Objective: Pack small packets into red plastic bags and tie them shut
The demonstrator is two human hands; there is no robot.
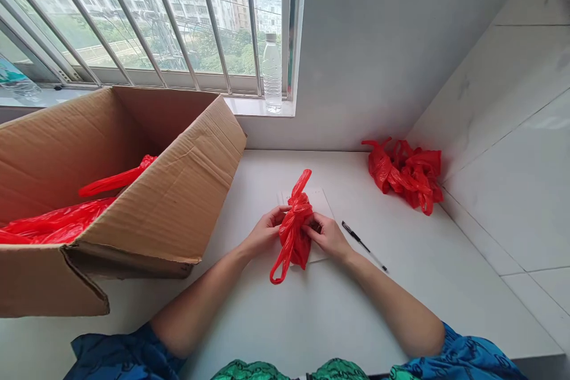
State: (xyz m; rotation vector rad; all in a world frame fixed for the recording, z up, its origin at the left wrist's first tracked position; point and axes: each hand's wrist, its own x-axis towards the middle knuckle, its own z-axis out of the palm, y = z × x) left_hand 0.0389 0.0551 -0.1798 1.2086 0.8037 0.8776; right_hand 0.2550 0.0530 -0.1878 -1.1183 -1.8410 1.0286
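Note:
A small red plastic bag (297,225), knotted near its top, is held between my two hands over the white table. One loop handle points away from me and the other hangs toward me. My left hand (266,228) pinches the bag's left side, its fingertips partly behind the plastic. On the other side, my right hand (328,234) grips the bag with thumb and fingers closed. Under the bag lies a sheet of white paper (321,200), mostly covered. A black-capped pen (364,246) rests just right of my right hand. Whatever the bag contains is hidden.
An open cardboard box (178,172) at left holds red plastic bags (57,222). More red bags (405,175) are heaped at the back right against the tiled wall (512,160). On the sill of the barred window stands a clear bottle (272,74); another bottle (18,80) lies far left.

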